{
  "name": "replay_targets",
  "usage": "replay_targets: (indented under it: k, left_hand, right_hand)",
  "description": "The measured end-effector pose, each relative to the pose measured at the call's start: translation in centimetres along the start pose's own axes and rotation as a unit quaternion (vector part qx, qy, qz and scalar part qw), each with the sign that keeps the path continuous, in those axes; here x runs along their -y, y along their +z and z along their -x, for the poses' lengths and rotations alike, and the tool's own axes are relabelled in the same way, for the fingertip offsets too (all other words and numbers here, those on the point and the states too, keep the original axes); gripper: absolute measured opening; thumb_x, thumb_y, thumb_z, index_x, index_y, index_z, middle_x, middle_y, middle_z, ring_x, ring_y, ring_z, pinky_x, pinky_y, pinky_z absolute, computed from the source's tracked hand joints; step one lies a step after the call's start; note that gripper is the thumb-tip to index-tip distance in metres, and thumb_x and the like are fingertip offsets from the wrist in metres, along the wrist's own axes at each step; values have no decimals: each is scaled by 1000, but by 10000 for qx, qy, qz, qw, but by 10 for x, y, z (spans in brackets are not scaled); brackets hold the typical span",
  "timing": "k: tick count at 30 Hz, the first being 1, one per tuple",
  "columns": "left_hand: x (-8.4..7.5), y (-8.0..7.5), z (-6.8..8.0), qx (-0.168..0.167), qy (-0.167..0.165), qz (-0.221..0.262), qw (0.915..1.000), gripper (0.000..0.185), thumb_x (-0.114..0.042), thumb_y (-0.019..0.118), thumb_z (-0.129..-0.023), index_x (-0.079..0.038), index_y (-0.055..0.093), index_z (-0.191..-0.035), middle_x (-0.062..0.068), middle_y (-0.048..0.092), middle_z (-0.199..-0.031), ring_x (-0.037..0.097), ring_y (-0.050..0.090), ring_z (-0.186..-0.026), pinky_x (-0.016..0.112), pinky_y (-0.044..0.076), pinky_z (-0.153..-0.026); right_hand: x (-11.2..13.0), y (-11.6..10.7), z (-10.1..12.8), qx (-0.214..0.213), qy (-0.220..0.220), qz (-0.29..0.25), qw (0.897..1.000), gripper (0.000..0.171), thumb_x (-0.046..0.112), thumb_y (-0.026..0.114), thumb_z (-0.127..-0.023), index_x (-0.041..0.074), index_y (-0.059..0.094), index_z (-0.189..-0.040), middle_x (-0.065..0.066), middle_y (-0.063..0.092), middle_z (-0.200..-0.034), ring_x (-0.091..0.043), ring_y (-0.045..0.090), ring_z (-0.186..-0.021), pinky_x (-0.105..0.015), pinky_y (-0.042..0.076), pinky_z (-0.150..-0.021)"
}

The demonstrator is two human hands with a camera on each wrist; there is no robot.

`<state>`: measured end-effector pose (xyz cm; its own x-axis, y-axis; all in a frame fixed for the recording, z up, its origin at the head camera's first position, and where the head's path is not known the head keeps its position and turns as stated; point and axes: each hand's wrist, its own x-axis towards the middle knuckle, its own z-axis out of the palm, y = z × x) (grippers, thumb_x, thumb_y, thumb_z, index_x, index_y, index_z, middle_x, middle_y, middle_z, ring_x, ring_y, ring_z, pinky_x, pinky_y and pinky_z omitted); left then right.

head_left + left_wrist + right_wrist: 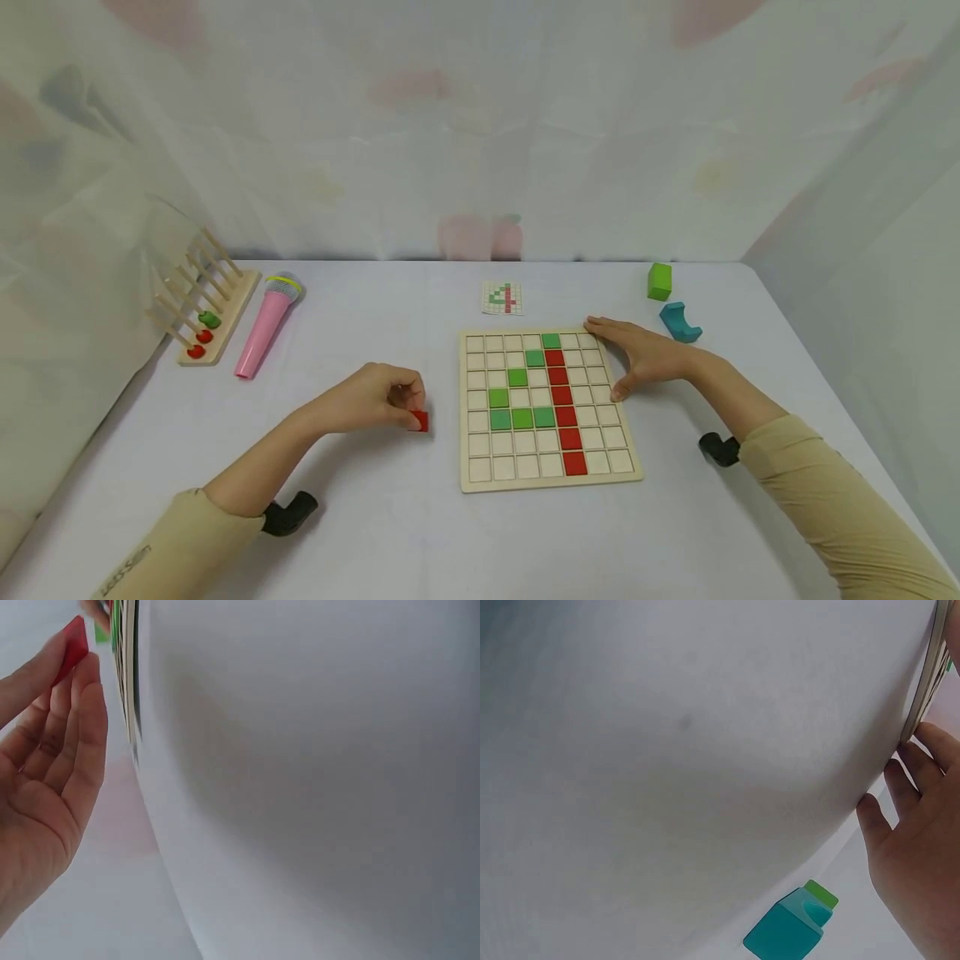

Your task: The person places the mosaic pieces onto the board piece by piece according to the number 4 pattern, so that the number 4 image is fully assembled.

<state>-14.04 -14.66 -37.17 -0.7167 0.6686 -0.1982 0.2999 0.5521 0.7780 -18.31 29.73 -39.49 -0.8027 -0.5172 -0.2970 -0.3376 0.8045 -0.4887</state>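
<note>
Between thumb and fingertips my left hand (pixel 365 400) pinches a small red square tile (pixel 422 422), just left of the wooden grid board (pixel 476 487). The left wrist view shows that red tile (pixel 73 649) held at the fingertips. Several red tiles (pixel 562 395) form a column on the board. Green tiles (pixel 517 377) make a diagonal and a short row to the left of it. My right hand (pixel 647 353) rests at the board's right edge with fingers spread, thumb and fingertips against the side; in the right wrist view, fingertips also meet the board edge.
Behind the board lies a small pattern card (pixel 502 297). A pink toy microphone (pixel 264 332) and a wooden peg stand (pixel 238 304) with red and green beads are at the left. A green block (pixel 660 282) and a teal curved block (pixel 678 323) lie at the back right.
</note>
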Motion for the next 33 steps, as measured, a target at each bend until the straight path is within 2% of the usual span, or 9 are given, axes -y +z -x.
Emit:
replay_targets:
  k: [8, 14, 18, 24, 30, 33]
  left_hand:
    - [-29, 31, -38, -39, 183, 231, 9996, 19, -10, 82, -76, -13, 65, -83, -3, 68, -77, 8, 61, -70, 21, 51, -66]
    - [-50, 57, -70, -271, 293, 133, 9991, 19, -11, 83, -77, -13, 65, -82, -3, 66, -75, 6, 57, -70, 19, 49, -66]
    - [-64, 72, -90, -281, 422, 136, 9986, 18, -12, 82, -79, -13, 65, -83, -3, 67, -76, 6, 58, -71, 18, 49, -67]
    - [-86, 84, -116, -287, 475, 96, 9984, 15, -14, 81, -81, -13, 66, -84, -3, 67, -78, 5, 59, -71, 17, 49, -68]
    - [-100, 92, -140, -333, 257, 124, 9990, 11, -15, 79, -83, -12, 69, -84, -1, 68, -76, 4, 56, -66, 16, 45, -62]
    - [-106, 99, -149, -314, 217, -37, 9993, 9, -14, 79, -83, -12, 70, -83, 0, 70, -74, 2, 55, -63, 15, 43, -59]
  right_hand:
    - [2, 0, 1, -1, -9, 6, 10000, 118, 45, 86, -66, 6, 22, -157, -19, 16, -166, -46, 13, -152, -69, 17, -118]
    - [2, -1, 1, 8, 7, 36, 10000, 117, 44, 86, -67, 6, 21, -157, -19, 15, -166, -46, 13, -152, -69, 16, -118]
    - [1, -1, 1, 8, -38, 27, 10000, 118, 45, 86, -67, 6, 21, -157, -19, 15, -166, -46, 13, -152, -69, 16, -118]
    - [1, -2, 0, 17, -46, -66, 10000, 118, 45, 86, -67, 6, 21, -157, -19, 15, -166, -45, 12, -152, -68, 15, -119]
    - [0, -3, 2, 0, -213, -39, 9998, 118, 45, 87, -67, 3, 22, -156, -20, 15, -165, -46, 12, -152, -68, 15, -119]
    - [-1, -3, 2, -2, -315, -74, 9995, 118, 44, 88, -67, 1, 22, -156, -21, 15, -165, -46, 12, -152, -68, 15, -118]
